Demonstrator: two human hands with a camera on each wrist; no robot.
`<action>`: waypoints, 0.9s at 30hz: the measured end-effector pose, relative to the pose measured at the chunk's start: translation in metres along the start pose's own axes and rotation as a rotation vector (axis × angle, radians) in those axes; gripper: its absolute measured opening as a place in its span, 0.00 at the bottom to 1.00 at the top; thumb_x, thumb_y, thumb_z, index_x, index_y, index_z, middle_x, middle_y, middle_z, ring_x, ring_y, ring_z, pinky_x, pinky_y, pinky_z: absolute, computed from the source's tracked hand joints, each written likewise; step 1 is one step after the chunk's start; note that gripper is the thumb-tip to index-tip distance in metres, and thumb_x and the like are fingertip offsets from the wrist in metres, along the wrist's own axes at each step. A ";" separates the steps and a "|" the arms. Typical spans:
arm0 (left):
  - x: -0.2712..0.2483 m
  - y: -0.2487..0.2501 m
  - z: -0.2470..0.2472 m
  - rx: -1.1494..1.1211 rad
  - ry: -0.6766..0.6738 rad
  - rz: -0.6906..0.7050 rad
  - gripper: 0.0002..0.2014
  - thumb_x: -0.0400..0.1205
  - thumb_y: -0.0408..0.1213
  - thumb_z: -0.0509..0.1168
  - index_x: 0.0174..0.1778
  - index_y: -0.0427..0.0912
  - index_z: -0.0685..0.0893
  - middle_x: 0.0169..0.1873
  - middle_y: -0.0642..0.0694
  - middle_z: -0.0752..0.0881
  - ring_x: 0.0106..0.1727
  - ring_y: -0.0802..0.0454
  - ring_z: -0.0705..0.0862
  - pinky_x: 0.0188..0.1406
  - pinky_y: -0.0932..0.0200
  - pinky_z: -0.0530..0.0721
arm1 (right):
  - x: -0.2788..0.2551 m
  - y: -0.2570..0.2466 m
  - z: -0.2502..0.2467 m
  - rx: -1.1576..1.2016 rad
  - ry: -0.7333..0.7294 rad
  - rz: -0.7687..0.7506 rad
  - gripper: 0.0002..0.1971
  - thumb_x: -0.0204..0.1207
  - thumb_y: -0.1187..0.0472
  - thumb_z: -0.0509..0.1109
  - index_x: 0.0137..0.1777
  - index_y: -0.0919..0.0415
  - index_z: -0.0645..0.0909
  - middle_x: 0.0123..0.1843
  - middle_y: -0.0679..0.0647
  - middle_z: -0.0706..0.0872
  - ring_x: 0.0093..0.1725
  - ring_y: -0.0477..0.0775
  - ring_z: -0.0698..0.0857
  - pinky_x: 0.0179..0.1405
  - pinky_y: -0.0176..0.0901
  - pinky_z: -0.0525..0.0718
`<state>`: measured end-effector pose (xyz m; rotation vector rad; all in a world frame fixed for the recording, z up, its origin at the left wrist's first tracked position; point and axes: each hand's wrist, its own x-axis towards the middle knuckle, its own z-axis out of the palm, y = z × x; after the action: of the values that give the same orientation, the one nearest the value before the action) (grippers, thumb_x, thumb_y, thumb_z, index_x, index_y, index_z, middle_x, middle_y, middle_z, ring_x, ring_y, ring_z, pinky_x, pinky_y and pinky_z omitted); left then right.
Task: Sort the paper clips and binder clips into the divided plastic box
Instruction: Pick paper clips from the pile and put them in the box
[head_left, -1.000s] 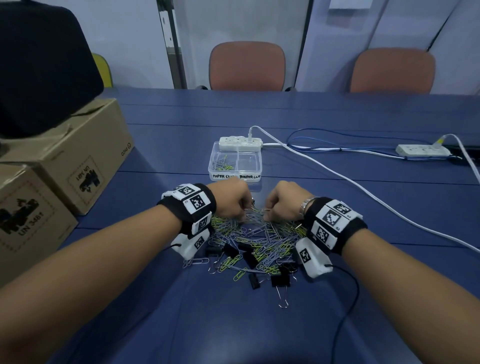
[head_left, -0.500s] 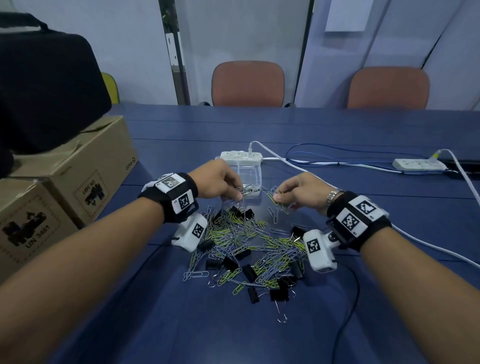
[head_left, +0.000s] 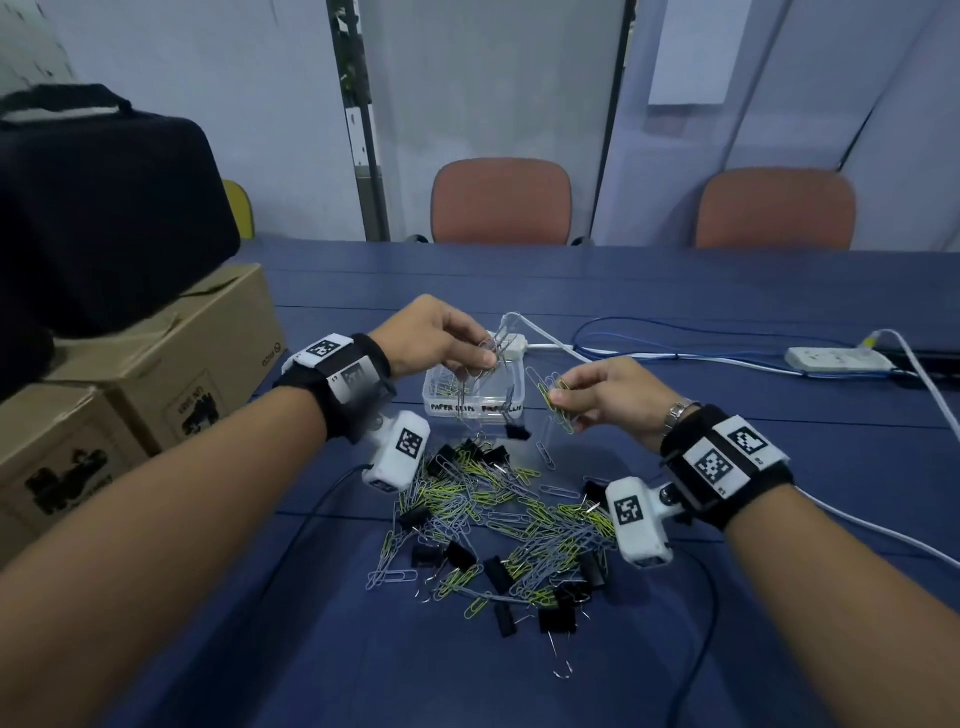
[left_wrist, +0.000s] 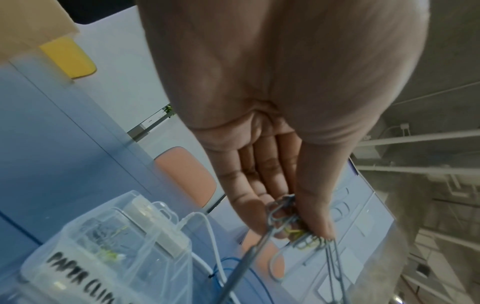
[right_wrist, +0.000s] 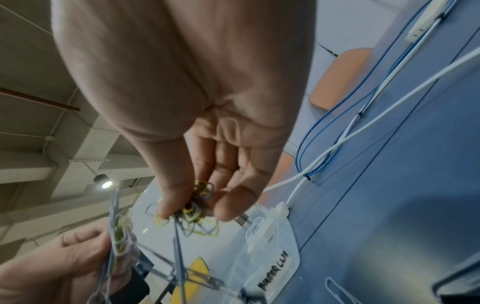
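Observation:
A clear divided plastic box labelled in black marker stands on the blue table beyond a heap of silver and yellow-green paper clips mixed with black binder clips. My left hand hangs over the box and pinches a bunch of paper clips, some dangling down. My right hand is just right of the box and pinches another tangle of paper clips. A black binder clip dangles by the box's front. The box holds a few paper clips in its left compartment.
Cardboard boxes with a black bag on top stand at the left. A white power strip sits behind the plastic box, another strip at the right, with white and blue cables. Two orange chairs stand across the table.
Both hands rose from the heap with pinched bunches of paper clips and moved forward; the left hand is now over the box, the right beside it.

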<state>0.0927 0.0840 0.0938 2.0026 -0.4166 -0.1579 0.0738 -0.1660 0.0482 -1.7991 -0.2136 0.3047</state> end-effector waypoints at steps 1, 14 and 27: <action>0.000 0.003 -0.001 -0.017 0.008 0.005 0.06 0.74 0.25 0.77 0.44 0.27 0.91 0.34 0.36 0.90 0.33 0.46 0.85 0.39 0.55 0.89 | 0.000 -0.001 0.000 0.009 0.001 -0.006 0.07 0.74 0.69 0.77 0.35 0.65 0.86 0.32 0.55 0.84 0.32 0.51 0.80 0.37 0.44 0.84; -0.010 0.018 -0.002 0.146 -0.083 -0.029 0.07 0.73 0.26 0.78 0.45 0.27 0.91 0.34 0.38 0.90 0.29 0.54 0.85 0.36 0.59 0.88 | -0.003 -0.004 0.001 0.057 0.051 -0.023 0.02 0.74 0.70 0.76 0.41 0.69 0.87 0.36 0.60 0.84 0.35 0.55 0.80 0.35 0.43 0.85; -0.015 -0.008 0.008 0.833 -0.164 -0.129 0.05 0.74 0.34 0.79 0.36 0.39 0.90 0.30 0.45 0.89 0.29 0.53 0.84 0.43 0.53 0.87 | -0.002 0.026 0.029 -0.154 0.034 0.081 0.04 0.77 0.67 0.75 0.42 0.67 0.85 0.38 0.57 0.83 0.34 0.49 0.81 0.33 0.41 0.86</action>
<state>0.0780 0.0856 0.0822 2.8522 -0.5086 -0.2592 0.0627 -0.1463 0.0162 -1.9671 -0.1428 0.3218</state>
